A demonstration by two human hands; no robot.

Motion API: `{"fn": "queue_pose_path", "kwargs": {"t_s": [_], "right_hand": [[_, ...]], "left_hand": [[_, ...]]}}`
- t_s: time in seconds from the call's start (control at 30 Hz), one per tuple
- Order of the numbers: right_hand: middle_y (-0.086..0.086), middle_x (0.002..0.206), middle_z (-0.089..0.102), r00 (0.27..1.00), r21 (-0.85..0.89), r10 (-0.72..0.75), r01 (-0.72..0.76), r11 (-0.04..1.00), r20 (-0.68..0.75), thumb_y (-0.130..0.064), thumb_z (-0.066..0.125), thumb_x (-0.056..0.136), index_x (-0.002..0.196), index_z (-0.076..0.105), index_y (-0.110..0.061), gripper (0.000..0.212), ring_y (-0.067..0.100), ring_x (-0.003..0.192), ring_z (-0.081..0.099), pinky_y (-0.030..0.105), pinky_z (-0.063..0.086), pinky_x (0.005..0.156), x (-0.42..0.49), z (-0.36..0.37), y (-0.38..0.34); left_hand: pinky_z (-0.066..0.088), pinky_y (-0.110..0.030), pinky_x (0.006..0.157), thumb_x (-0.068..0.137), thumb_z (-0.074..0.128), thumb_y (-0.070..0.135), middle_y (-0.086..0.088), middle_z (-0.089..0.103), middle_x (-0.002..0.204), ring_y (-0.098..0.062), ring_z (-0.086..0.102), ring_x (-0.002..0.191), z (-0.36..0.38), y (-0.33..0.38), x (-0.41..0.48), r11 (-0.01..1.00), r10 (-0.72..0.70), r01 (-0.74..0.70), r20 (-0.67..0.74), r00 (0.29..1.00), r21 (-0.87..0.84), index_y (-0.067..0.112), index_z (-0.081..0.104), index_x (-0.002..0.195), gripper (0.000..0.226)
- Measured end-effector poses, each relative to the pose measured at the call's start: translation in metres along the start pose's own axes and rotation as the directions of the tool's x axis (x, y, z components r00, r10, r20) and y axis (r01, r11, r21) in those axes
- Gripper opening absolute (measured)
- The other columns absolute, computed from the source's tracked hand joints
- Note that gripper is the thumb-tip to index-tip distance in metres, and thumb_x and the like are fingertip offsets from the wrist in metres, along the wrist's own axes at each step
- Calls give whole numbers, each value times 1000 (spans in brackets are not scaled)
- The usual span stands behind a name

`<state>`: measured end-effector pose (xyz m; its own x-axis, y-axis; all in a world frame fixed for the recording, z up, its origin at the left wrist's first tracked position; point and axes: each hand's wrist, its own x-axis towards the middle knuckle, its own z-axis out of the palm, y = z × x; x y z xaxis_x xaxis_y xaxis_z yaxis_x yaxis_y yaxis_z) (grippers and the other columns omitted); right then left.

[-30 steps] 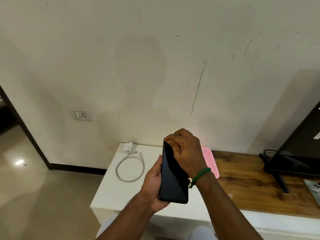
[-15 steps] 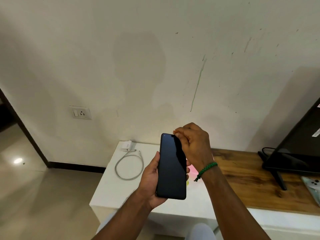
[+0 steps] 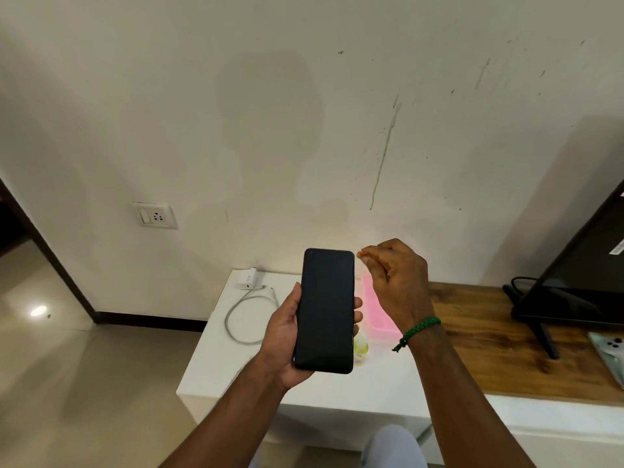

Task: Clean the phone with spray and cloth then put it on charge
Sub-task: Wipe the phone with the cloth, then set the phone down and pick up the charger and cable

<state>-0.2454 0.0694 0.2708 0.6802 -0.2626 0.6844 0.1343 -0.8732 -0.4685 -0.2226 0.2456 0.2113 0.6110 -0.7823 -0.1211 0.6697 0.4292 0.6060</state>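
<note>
Head view showed the left hand (image 3: 287, 336) with its grip clamped on the black rectangular glass-fronted phone (image 3: 326, 310), thumb on one long edge, fingertips on the other. The dark screen faced up, above the white worktop (image 3: 236, 373). The right hand (image 3: 395, 282) hovered just beside the phone's top corner, its grip drawn together, fingers curled, nothing plainly inside. I judged that cleaning was not yet begun. To do it well, the right hand should take the small pale yellow spray bottle (image 3: 360, 345), spray lightly away from the ports, then wipe with the pink folded cloth (image 3: 378, 320). I counted two phones, the second pale phone (image 3: 609, 358) lying at the right edge, one bottle, one cloth, one white charger block (image 3: 246, 281) with one white cable (image 3: 228, 324), one wall socket (image 3: 154, 216).
</note>
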Motion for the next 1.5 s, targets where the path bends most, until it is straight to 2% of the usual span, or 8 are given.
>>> {"fn": "queue_pose_path", "kwargs": {"t_s": [0.23, 0.4, 0.5, 0.6, 0.87, 1.1, 1.33, 1.5], "right_hand": [[9, 83, 69, 959, 177, 275, -261, 949, -60, -5, 68, 82, 89, 74, -6, 9, 17, 76, 63, 33, 54, 75, -27, 1, 43], [5, 60, 66, 867, 266, 497, -483, 834, 16, -13, 66, 86, 76, 71, -8, 12, 22, 39, 55, 33, 51, 45, -59, 9, 81], [7, 60, 66, 774, 313, 631, -614, 725, 56, -17, 66, 86, 76, 68, -7, 14, 27, 34, 55, 31, 48, 36, -78, 18, 104], [10, 58, 67, 659, 338, 746, -726, 599, 93, -18, 67, 86, 73, 68, -7, 17, 30, 35, 57, 27, 45, 34, -94, 32, 128], [17, 47, 63, 384, 173, 898, -920, 352, 215, -21, 70, 83, 61, 63, -3, 29, 32, 36, 58, 30, 47, 41, -129, 79, 195], [10, 54, 67, 307, -32, 928, -947, 321, 213, -21, 73, 78, 52, 60, -9, 32, 35, 49, 64, 50, 57, 58, -149, 110, 225], [14, 51, 65, 290, -67, 931, -948, 311, 223, -20, 72, 78, 49, 60, -9, 32, 33, 38, 59, 45, 55, 43, -159, 117, 238], [13, 73, 67, 288, 19, 948, -957, 288, 138, -22, 74, 76, 94, 61, -10, 25, 30, 42, 58, 34, 50, 39, -152, 110, 224]], "left_hand": [[57, -41, 72, 90, 45, 51, -16, 69, 110, -35, 68, 93, -22, 8, 21, 993, 82, -67, -154, 985, 99, 13, 68, 117, 52], [56, -46, 81, 96, 45, 47, -12, 72, 108, -32, 69, 94, -46, 0, 42, 990, 91, -45, -358, 929, 134, 16, 73, 106, 43], [59, -41, 66, 97, 44, 45, -7, 75, 96, -27, 73, 84, -61, -7, 53, 990, 79, -27, -395, 915, 137, 21, 79, 87, 44], [59, -40, 62, 98, 45, 43, -8, 76, 94, -28, 73, 81, -76, -15, 62, 992, 51, 4, -429, 902, 126, 17, 77, 90, 42], [51, -46, 86, 91, 53, 40, -10, 72, 99, -30, 70, 86, -122, -43, 87, 980, -84, 165, -512, 855, 114, 12, 70, 103, 35], [52, -46, 79, 97, 48, 31, -19, 68, 104, -35, 65, 87, -170, -73, 102, 975, -161, 220, -642, 750, 13, 1, 59, 118, 39], [56, -43, 68, 98, 46, 33, -12, 76, 85, -31, 72, 74, -195, -84, 113, 972, -143, 232, -684, 715, 39, 9, 65, 103, 31], [56, -44, 72, 96, 51, 28, -12, 75, 85, -30, 72, 75, -194, -86, 121, 975, -133, 219, -689, 713, 38, 6, 65, 103, 27]]}}
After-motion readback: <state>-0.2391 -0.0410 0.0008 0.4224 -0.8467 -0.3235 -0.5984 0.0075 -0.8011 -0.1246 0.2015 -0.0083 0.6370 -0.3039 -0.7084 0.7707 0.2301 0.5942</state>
